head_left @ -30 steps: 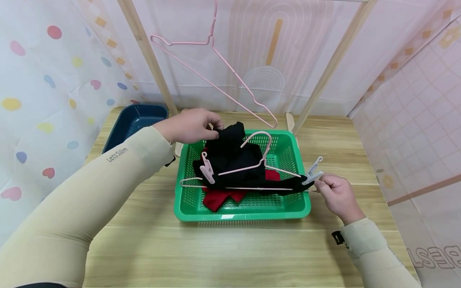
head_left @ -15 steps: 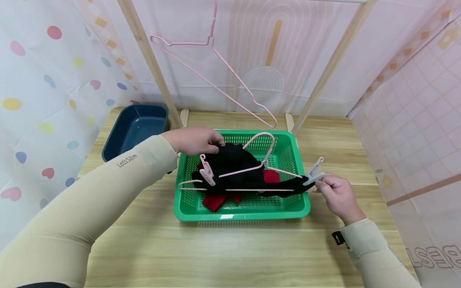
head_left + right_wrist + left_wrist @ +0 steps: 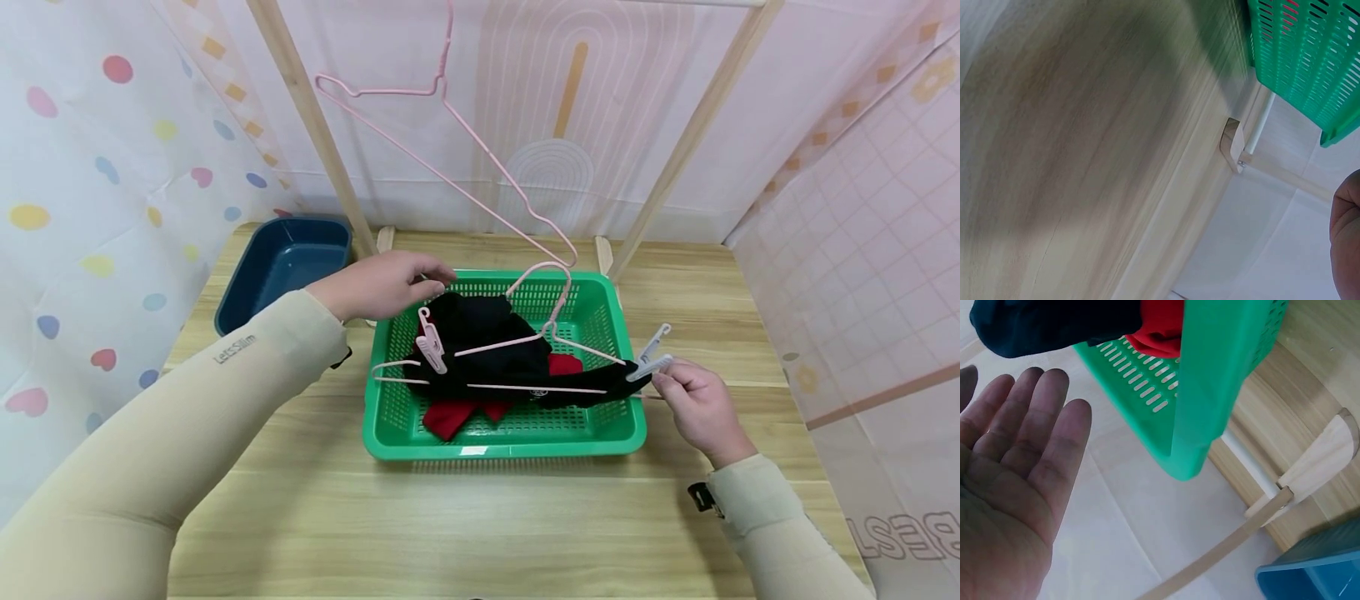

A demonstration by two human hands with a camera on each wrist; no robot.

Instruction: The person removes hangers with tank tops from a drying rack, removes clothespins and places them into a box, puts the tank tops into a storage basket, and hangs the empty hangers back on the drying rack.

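A pale pink clothes hanger [image 3: 498, 345] lies across the green basket [image 3: 525, 452], its hook standing up toward the back. Black clothing [image 3: 517, 354] is clipped to it by a white clothespin [image 3: 431, 348] on the left and another clothespin [image 3: 649, 367] on the right. My right hand [image 3: 702, 412] pinches the hanger's right end beside that clothespin, past the basket's rim. At the back left rim, my left hand [image 3: 378, 285] hovers just off the black cloth. Its fingers [image 3: 1054, 403] are extended and hold nothing in the left wrist view. Red cloth [image 3: 447, 418] lies underneath.
A second pink hanger [image 3: 487, 152] hangs behind the basket, its lower corner close to the hook. Wooden rack posts [image 3: 315, 125] rise on both sides of it. A dark blue tub [image 3: 247, 287] stands at the back left of the wooden table [image 3: 480, 525].
My left hand lowered the black cloth into the basket, then let go and drew back to the left. The held hanger has tipped up slightly; my right hand keeps its grip.
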